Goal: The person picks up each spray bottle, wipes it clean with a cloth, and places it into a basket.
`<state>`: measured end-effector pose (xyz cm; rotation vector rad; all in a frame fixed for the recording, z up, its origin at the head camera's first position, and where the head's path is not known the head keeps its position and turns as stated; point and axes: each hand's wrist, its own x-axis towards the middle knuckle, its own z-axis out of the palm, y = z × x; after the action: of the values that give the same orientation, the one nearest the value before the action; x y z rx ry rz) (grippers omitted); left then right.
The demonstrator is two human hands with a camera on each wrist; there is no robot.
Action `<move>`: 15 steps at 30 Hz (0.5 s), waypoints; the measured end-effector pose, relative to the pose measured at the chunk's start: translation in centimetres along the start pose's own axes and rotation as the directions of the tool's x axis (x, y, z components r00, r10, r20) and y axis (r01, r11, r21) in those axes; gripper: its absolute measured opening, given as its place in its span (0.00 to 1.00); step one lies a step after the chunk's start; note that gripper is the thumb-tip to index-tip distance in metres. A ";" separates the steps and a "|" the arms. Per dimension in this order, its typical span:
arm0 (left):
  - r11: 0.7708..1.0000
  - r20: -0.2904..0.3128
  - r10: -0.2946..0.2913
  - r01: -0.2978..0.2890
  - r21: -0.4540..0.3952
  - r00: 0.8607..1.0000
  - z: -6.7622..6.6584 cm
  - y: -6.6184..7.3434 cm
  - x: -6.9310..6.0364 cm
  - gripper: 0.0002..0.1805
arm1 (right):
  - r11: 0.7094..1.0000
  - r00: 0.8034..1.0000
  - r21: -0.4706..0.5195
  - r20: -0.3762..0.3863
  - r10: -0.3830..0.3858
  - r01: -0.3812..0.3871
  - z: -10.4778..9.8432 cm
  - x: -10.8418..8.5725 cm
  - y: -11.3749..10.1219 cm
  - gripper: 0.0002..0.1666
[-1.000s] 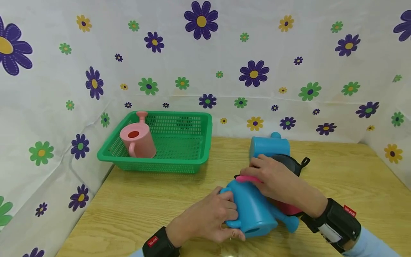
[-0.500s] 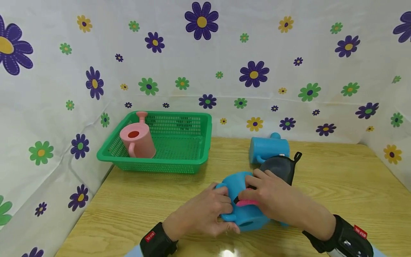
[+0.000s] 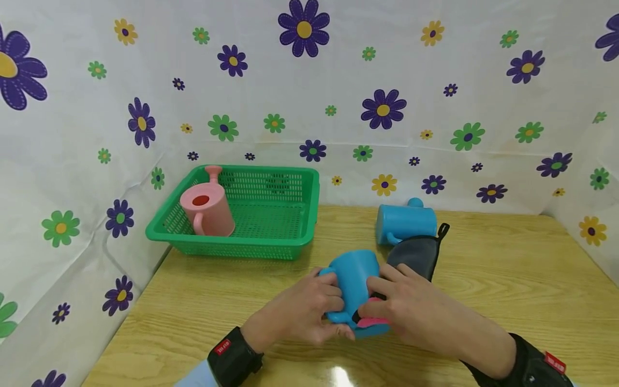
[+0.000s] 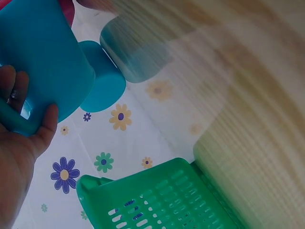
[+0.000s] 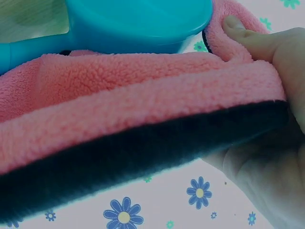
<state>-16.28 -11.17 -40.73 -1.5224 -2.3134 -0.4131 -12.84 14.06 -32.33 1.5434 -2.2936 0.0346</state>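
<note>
A blue watering can is tilted near the front of the table. My left hand grips its handle, fingers curled through it, as the left wrist view also shows. My right hand pinches a cleaning cloth, dark grey on one face and fluffy pink on the other. In the right wrist view the pink pile lies close along the can. The can's spout is hidden in the head view behind the right hand and cloth.
Another blue watering can lies on its side at the back of the wooden table. At the back left, a green plastic basket holds a pink watering can. A flowered white sheet hangs behind.
My left hand has shifted slightly left with the can, which has turned. The right hand has brought the cloth down from the can's upper end towards its lower end.
</note>
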 end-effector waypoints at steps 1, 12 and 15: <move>1.000 -0.005 -0.001 0.001 -0.001 1.000 -0.1 0.0 0.0 0.25 | 1.000 1.000 -0.001 -0.002 0.001 -0.001 -0.2 0.0 0.0 0.23; 0.999 -0.043 0.029 -0.027 0.033 0.999 -0.3 -0.1 -0.2 0.26 | 1.000 1.000 -0.006 0.001 0.017 -0.017 -0.8 0.1 -0.2 0.23; 0.995 -0.077 0.083 -0.078 0.057 0.994 -0.1 0.0 -0.1 0.28 | 0.999 0.999 -0.039 -0.037 0.010 -0.012 -0.5 0.3 0.0 0.22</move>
<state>-16.27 -11.31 -40.71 -1.5391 -2.1768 -0.3801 -12.84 13.92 -31.76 1.4985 -2.2607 0.0205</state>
